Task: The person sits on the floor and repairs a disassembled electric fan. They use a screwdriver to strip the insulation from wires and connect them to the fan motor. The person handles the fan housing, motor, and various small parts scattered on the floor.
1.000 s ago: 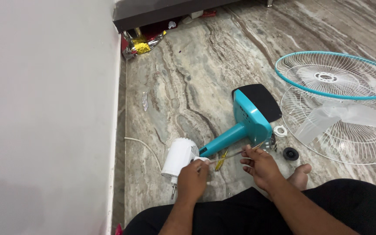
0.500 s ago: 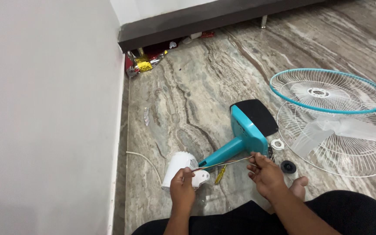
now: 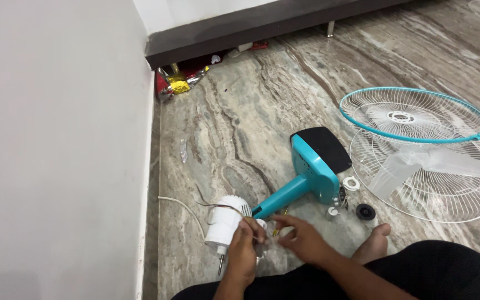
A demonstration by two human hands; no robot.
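The white motor [image 3: 226,222] near the left hand [image 3: 243,255] is looking like smooth, shiny plastic, with a thin metal rod sticking out. The teal fan stand [image 3: 306,178] is shining like hard plastic. The wire fan guards [image 3: 418,144] are looking like thin metal, lying on a glossy, streaky stone floor [image 3: 240,128].

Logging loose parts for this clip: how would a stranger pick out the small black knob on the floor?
Start at the teal fan base on the marble floor. Just right of it, before the white grille, lies the black knob. Neighbouring small parts are white; it alone is black.
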